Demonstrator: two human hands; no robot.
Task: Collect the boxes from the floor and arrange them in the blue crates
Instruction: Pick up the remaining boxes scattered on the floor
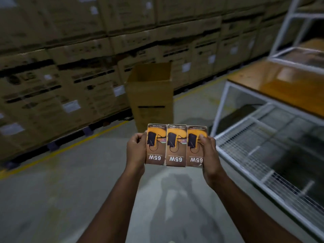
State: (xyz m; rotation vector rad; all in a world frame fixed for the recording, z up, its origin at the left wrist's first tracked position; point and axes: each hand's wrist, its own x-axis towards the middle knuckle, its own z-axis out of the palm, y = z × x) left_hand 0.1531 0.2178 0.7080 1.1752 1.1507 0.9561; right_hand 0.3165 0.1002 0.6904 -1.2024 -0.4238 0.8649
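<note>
Three small orange and brown cardboard boxes (176,146) marked "65W" sit side by side in a row, held up in the air in the middle. The left hand (135,151) curls round the box at 9 o'clock. The right hand (208,151) curls round the box at 3 o'clock. A tall open brown carton (150,95) stands at 12 o'clock on the grey floor (61,190).

Three boxes (176,146) sit side by side in a row between the left hand (135,151) and the right hand (208,155). An open carton (150,95) stands on the floor (70,190) beyond the hands. A shelf rack (273,137) lies right of the right hand; stacked cartons (70,67) line the far side, left of the hands.
</note>
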